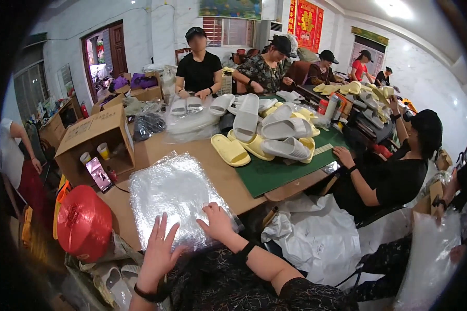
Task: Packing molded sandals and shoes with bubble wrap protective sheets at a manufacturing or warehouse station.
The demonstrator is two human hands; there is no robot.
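Note:
A stack of clear plastic bags (167, 186) lies on the brown table in front of me, its surface crinkled and shiny. My left hand (161, 251) is over its near left edge, fingers spread and holding nothing. On the near right part of the bags rests my right hand (216, 223), its fingers stretched forward and the thumb apart. Whether any bag sticks to the fingertips I cannot tell. Beyond the bags sits a pile of grey slippers (246, 116) and yellow slippers (230, 150), partly on a green mat (264, 179).
To the left stand a red roll of plastic twine (84, 223), a propped phone (99, 174) and an open cardboard box (96, 132) with cups inside. A co-worker (198, 67) across the table handles grey slippers on plastic bags. Another person (394, 171) sits at right beside white sacking (314, 233).

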